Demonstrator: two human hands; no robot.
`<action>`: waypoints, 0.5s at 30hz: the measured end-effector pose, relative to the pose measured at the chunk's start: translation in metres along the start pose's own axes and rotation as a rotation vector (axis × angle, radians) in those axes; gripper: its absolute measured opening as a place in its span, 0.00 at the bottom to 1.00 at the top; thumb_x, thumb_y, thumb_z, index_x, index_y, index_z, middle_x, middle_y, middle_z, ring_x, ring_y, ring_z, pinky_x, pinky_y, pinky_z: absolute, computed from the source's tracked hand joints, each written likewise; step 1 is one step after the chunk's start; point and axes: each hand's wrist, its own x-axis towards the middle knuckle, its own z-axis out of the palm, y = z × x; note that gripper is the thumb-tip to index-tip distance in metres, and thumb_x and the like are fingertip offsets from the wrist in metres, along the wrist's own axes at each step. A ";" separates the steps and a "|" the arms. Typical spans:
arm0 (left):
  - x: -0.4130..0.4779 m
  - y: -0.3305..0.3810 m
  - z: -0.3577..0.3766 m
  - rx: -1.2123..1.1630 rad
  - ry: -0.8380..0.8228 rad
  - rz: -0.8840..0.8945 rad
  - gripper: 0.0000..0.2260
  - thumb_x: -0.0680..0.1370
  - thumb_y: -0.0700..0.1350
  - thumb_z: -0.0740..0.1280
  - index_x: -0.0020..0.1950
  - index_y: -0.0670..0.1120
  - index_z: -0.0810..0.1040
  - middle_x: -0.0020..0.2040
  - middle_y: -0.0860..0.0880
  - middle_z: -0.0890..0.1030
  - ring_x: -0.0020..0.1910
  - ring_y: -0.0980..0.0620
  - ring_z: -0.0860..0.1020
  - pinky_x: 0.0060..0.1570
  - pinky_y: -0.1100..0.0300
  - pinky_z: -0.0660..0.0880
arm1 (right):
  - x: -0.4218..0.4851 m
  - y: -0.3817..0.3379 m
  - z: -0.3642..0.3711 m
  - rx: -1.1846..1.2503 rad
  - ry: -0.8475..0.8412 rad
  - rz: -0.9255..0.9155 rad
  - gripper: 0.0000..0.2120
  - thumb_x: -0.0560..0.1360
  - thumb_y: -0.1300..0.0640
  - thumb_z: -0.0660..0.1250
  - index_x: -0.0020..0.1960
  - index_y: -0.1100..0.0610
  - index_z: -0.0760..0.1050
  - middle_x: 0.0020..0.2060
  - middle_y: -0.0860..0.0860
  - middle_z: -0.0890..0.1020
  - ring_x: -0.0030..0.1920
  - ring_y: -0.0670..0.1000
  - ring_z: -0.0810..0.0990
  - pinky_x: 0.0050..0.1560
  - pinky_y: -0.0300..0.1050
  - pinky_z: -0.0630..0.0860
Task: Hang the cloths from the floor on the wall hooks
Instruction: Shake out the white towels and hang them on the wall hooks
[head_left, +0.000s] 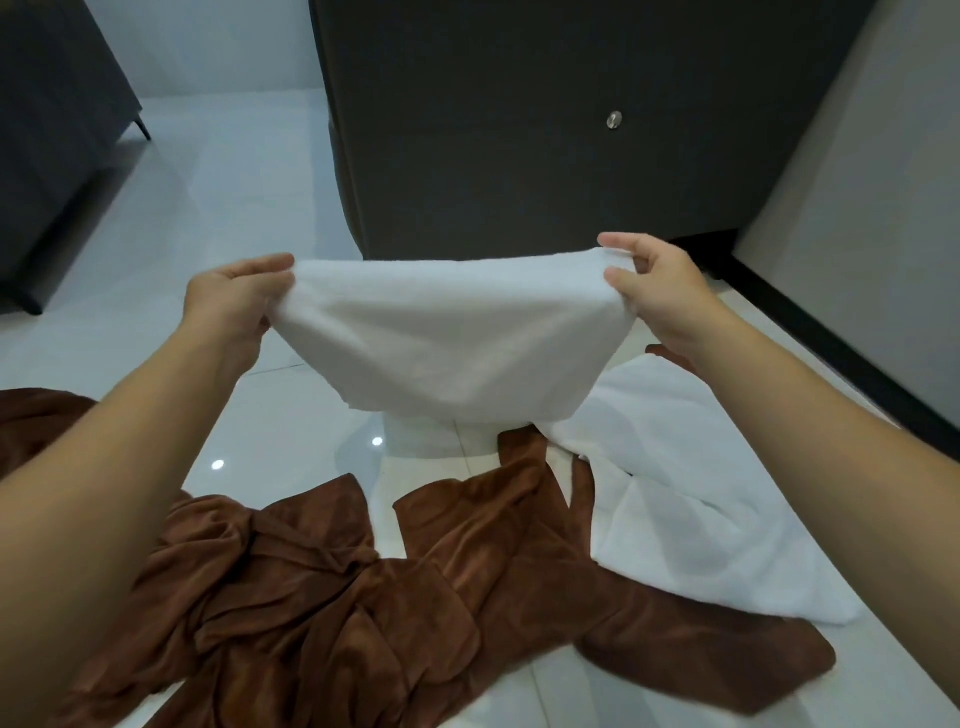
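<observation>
White terry towel, stretched by its upper edge between the left hand and the right hand, in front of a dark panel that carries a small metal hook. Its lower part hangs down and appears to reach the glossy tiled floor.

The step in hand is judged to be the lift toward the hook. To do it well, the towel should be raised until it hangs free of the brown cloths and the second white towel, both lying crumpled on the floor below. A small bunch of the top edge, gathered at its middle or at one corner, would seat over so small a hook more surely than a flat, taut hem.

Fingers: on the left, the thumb lies over the towel's corner while the other fingers are hidden behind the fabric. On the right, the fingertips and thumb pinch the opposite corner, with the fingers nearly straight above the edge. Neither hand holds anything else.
</observation>
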 end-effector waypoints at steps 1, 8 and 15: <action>0.001 -0.001 -0.001 -0.001 0.004 -0.027 0.12 0.73 0.32 0.68 0.51 0.46 0.82 0.54 0.46 0.82 0.52 0.50 0.80 0.45 0.63 0.76 | 0.000 0.002 -0.001 0.016 -0.027 0.028 0.20 0.80 0.62 0.60 0.70 0.48 0.72 0.63 0.45 0.74 0.62 0.46 0.72 0.53 0.42 0.74; -0.008 0.009 -0.003 -0.102 -0.032 -0.080 0.15 0.73 0.33 0.67 0.50 0.51 0.84 0.56 0.50 0.81 0.53 0.51 0.78 0.48 0.58 0.76 | 0.001 0.002 -0.005 0.165 -0.035 0.046 0.26 0.77 0.71 0.58 0.70 0.50 0.71 0.55 0.43 0.80 0.56 0.47 0.80 0.51 0.44 0.81; -0.008 0.018 -0.005 -0.293 0.028 -0.008 0.08 0.74 0.34 0.71 0.47 0.46 0.78 0.48 0.45 0.80 0.50 0.47 0.81 0.48 0.60 0.79 | 0.002 -0.002 -0.007 0.336 0.078 -0.002 0.16 0.76 0.64 0.68 0.63 0.52 0.76 0.56 0.50 0.81 0.57 0.50 0.80 0.55 0.50 0.81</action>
